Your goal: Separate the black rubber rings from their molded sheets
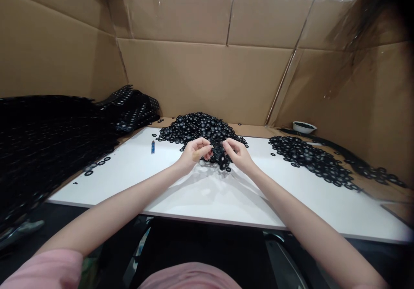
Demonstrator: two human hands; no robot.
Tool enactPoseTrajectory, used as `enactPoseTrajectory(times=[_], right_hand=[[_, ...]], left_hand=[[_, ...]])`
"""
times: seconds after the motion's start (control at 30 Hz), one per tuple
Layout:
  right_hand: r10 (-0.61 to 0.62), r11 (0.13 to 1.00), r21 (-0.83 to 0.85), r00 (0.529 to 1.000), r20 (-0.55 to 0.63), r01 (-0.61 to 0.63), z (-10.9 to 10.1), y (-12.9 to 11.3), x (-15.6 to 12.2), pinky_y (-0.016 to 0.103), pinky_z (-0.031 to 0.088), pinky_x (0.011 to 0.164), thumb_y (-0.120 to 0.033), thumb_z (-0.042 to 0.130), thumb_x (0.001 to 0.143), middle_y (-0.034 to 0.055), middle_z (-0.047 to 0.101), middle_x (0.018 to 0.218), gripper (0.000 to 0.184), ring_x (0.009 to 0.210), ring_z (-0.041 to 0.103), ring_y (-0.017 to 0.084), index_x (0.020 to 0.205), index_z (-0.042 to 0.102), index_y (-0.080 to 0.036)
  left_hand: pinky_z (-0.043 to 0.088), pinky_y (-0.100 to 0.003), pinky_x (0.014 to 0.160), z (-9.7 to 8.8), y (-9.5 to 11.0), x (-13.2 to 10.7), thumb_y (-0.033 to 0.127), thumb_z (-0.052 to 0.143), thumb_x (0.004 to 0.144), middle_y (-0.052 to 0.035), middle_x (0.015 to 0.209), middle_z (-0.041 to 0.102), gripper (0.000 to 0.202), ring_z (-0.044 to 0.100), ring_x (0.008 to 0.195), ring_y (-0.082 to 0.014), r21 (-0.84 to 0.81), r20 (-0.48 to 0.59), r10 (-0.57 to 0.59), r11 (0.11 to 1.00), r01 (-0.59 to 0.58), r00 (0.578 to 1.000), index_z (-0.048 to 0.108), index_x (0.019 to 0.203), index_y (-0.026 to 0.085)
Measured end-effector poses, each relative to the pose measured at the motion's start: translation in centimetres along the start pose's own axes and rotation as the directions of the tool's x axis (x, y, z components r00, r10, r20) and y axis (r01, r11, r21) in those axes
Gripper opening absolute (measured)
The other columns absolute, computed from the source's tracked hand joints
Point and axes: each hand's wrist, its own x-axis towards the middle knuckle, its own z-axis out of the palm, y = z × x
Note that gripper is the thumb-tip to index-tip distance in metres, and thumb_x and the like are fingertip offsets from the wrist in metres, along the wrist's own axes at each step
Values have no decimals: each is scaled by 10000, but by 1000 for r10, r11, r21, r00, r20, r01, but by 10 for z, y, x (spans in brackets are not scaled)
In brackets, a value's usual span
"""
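Note:
Both hands meet over the middle of a white table, holding a dark cluster of black rings (220, 154) between them. My left hand (196, 153) is closed in a pinch at the cluster's left side. On its right side, the thumb and fingers of my right hand (237, 152) are pinched together. Lower rings of the cluster hang close above the white surface. Just behind my hands lies a large heap of black rings (200, 125). How the rings in my fingers are joined is too small to make out.
Cardboard walls (194, 73) enclose the white table (200, 205). A large black ring mesh (48, 138) covers the left side. Rings lie spread in a pile (310, 159) at right, near a white bowl (304, 127). A small blue object (153, 147) lies left of the heap.

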Motion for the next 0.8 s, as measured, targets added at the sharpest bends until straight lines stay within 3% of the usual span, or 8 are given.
enactPoseTrajectory(times=[0.3,0.4,0.53,0.7,0.8], right_hand=[[41,989,146,996,-83,-29,4,-1,2,254,381,550,-510,478,886,-16,410,629,384,593,429,133,658,442,-203],[69,986,164,978,-196,-37,-5,5,6,248,390,580,-521,476,882,-16,440,618,395,609,457,131,650,438,-204],[135,983,170,915,-380,-75,-26,22,12,238,378,563,-567,373,905,-37,415,573,431,552,439,116,655,370,-216],[226,974,79,918,-325,-212,-30,44,11,239,304,439,-623,550,775,-46,394,464,488,428,394,103,561,427,-202],[273,960,31,914,-299,-277,-25,55,9,249,317,407,-634,563,750,-24,467,458,481,386,420,113,590,497,-186]], left_hand=[[385,-179,487,1,-2,2,309,695,674,11,577,594,235,504,494,-66,-46,-28,8,999,-10,1000,561,739,128],[369,-172,473,-5,-1,4,286,689,654,18,558,586,219,493,474,-57,-78,-76,2,997,-7,997,547,713,130],[403,-179,508,-19,0,11,275,691,634,12,578,604,230,524,488,-62,-176,-165,-17,984,-12,986,538,730,134],[458,-210,580,-20,0,14,295,720,653,-10,637,628,258,588,564,-94,-185,-38,-65,981,57,997,570,769,120],[474,-223,593,-19,0,13,293,723,659,-27,693,658,273,615,585,-110,-198,-3,-80,977,78,997,556,795,126]])
